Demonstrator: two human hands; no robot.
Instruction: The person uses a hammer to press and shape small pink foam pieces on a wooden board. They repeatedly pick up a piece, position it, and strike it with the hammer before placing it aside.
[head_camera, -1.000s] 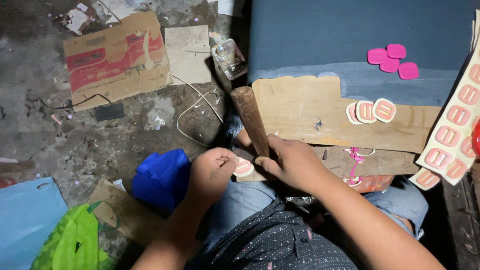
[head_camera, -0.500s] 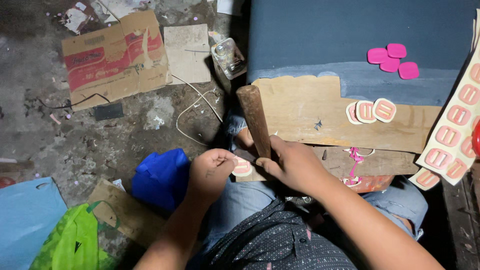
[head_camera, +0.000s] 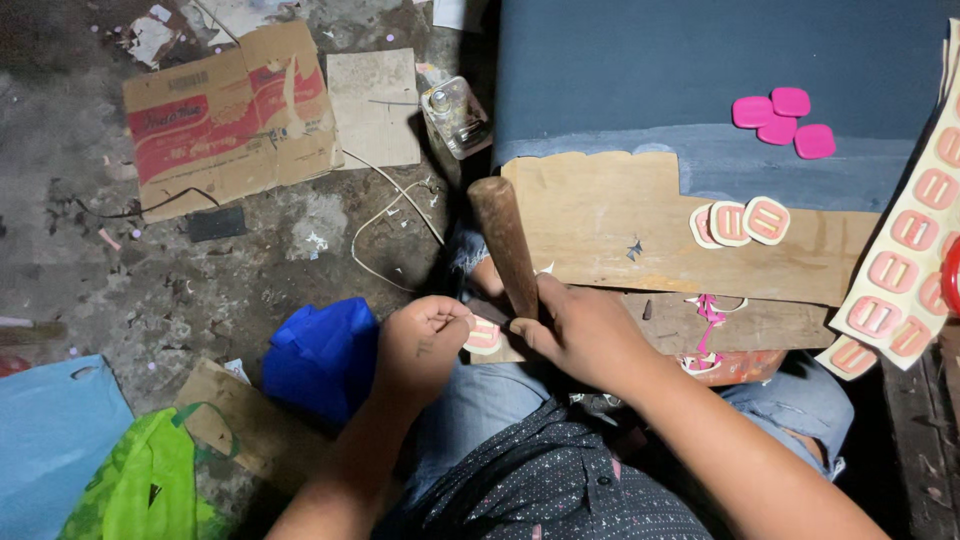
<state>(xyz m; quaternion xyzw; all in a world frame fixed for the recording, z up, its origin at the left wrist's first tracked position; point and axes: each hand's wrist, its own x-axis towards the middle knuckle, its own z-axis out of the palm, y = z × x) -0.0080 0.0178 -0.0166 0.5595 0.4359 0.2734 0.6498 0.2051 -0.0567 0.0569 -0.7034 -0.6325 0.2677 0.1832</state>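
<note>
We look down from a head camera onto a dirty concrete floor (head_camera: 150, 270) and, at upper right, a dark blue panel (head_camera: 700, 70) filling much of the frame. Against its lower edge lies a wooden board (head_camera: 600, 230), set flat over our knees, seemingly as a work surface. On the floor at upper left sits a flattened cardboard box (head_camera: 230, 115), likely just cast aside. At lower left lie a pale blue bag (head_camera: 50, 440) and a green bag (head_camera: 150, 490), with a deep blue bag (head_camera: 320, 350) just beside our left knee. Down the right edge hangs a sheet (head_camera: 900, 260) of pink oblong pieces, within easy reach. Our right hand (head_camera: 580, 335) is closed around the lower end of a wooden mallet (head_camera: 505, 245), whose handle tilts up and away to the left; the wrist is bent down over the board's near edge. Our left hand (head_camera: 425, 340) is curled shut, knuckles up, fingertips pinching a small pink piece (head_camera: 485, 335) and pressing it to the board just beside the mallet, probably to steady it. Three cut pieces (head_camera: 740, 222) rest overlapping on the board, well apart from the hands. Four bright pink tiles (head_camera: 785, 120) sit clustered on the panel. A clear jar (head_camera: 458, 115) lies tipped on the floor.
</note>
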